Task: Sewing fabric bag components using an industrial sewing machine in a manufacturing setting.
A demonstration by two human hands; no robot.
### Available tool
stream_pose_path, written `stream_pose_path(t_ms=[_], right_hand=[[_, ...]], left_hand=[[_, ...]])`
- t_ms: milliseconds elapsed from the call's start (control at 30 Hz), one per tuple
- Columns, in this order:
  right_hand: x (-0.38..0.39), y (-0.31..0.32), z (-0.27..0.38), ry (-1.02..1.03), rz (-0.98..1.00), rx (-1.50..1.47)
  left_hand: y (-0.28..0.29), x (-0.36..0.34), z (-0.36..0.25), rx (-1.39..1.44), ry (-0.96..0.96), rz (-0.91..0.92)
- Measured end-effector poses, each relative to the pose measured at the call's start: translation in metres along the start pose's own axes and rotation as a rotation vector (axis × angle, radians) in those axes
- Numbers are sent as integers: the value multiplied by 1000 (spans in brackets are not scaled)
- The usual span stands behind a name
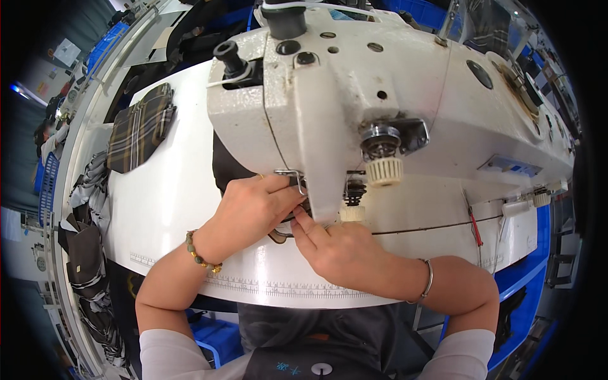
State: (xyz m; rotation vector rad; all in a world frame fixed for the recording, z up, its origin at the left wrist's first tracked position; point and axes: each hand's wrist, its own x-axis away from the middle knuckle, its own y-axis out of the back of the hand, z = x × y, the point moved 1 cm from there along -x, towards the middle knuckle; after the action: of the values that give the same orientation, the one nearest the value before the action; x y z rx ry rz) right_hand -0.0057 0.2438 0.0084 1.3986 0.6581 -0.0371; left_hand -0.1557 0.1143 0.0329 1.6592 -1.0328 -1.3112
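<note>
Both hands work close together beside the needle area of a white sewing machine point(240, 120). My left hand point(250, 206) has its fingers closed at the edge of a dark piece of fabric point(227, 161), which lies on the white table and runs under the machine head. From the right, my right hand point(342, 253) brings thumb and fingertips together at the same spot. Between the hands a small dark edge with a tan strip point(278, 237) shows. The needle, the presser foot and much of the fingertips are hidden by the machine's front lever and the left hand.
Folded brown plaid fabric point(140, 130) lies at the table's left, with more patterned cloth point(85, 253) piled beyond its edge. Red-handled tweezers or a similar slim tool point(475, 225) rests on the right. A printed ruler strip point(285, 288) follows the front edge. Blue bins point(218, 339) stand below.
</note>
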Motion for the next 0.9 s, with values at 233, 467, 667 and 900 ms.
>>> stream_pose_path(t_ms=[233, 467, 667, 900], right_hand=[[2, -4, 2, -8, 16, -33], [1, -4, -2, 16, -19, -64], [0, -2, 4, -73, 83, -46], [0, -6, 3, -74, 66, -109]], left_hand=[[-6, -1, -2, -106, -127, -35], [0, 0, -6, -34, 52, -81], [1, 3, -4, -75, 2, -86], [-4, 1, -5, -153, -174, -107]])
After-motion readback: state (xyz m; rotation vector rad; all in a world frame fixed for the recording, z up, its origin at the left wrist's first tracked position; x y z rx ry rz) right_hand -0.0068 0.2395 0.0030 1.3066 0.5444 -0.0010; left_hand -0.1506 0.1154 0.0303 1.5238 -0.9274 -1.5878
